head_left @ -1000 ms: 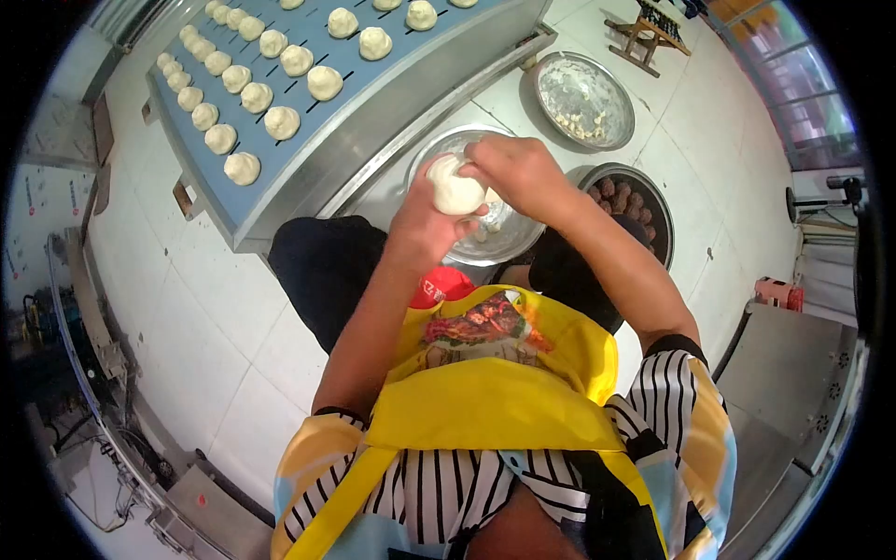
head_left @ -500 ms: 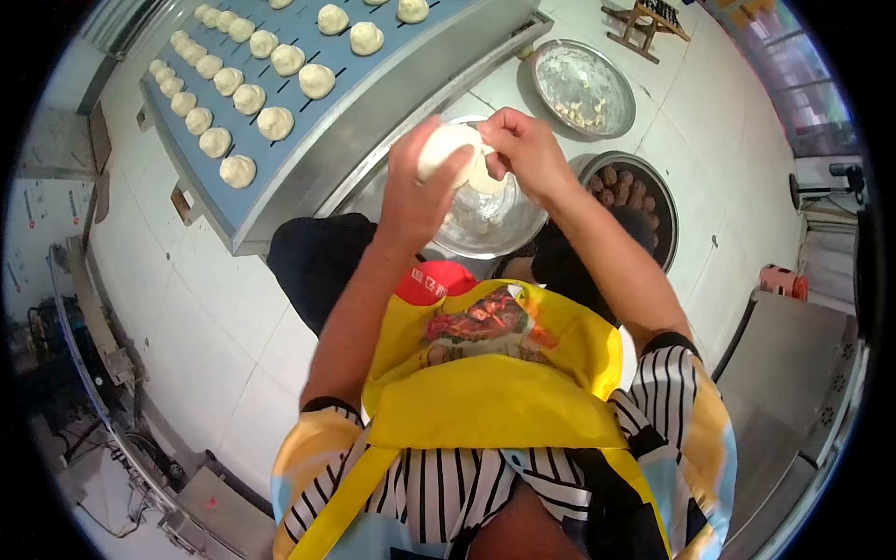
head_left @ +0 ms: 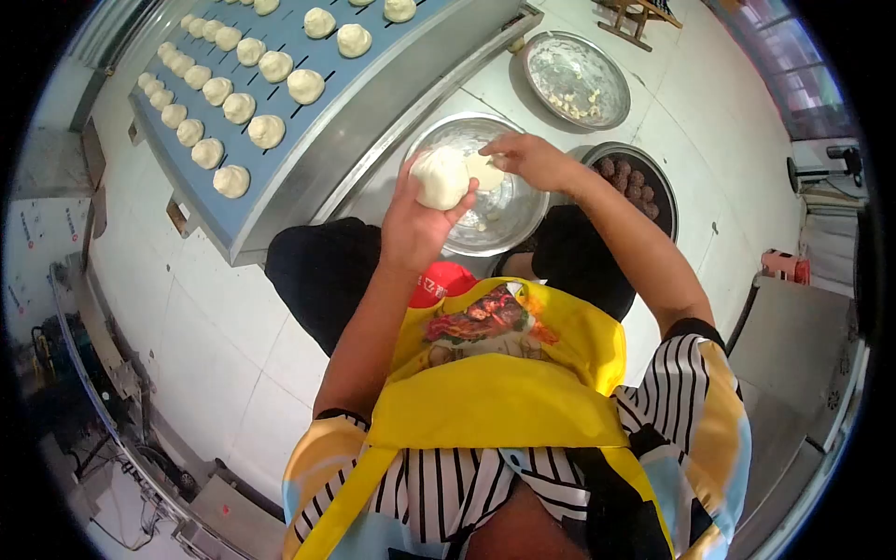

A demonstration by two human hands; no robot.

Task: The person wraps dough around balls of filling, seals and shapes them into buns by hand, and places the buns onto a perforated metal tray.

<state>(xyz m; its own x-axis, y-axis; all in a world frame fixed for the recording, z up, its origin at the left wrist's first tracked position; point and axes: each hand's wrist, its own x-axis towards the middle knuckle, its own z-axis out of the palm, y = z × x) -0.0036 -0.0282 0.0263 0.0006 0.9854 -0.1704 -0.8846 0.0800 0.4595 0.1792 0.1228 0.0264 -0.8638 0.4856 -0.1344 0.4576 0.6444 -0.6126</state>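
My left hand point(head_left: 415, 224) is wrapped around a smooth, pale dough ball point(head_left: 441, 177) and holds it up over the left side of a metal bowl point(head_left: 527, 219). Just right of the ball, my right hand point(head_left: 532, 161) hovers over the same bowl with curled fingers. Its thumb and forefinger are close together, and whatever they pinch is too small to make out. A flat piece of dough point(head_left: 483, 172) shows below those fingertips, and small scraps lie in the bowl.
At the upper left, a blue slotted tray point(head_left: 327, 70) bears rows of dough balls point(head_left: 266, 131). A floury metal basin point(head_left: 621, 107) with dough bits stands at the upper right. Nearer, a dark pan point(head_left: 667, 177) holds brown balls point(head_left: 627, 182). A wooden stool point(head_left: 630, 23) stands behind.
My right hand has come away from the dough ball and moved right. The left hand has turned the ball, showing its rounded side. The view has shifted slightly.
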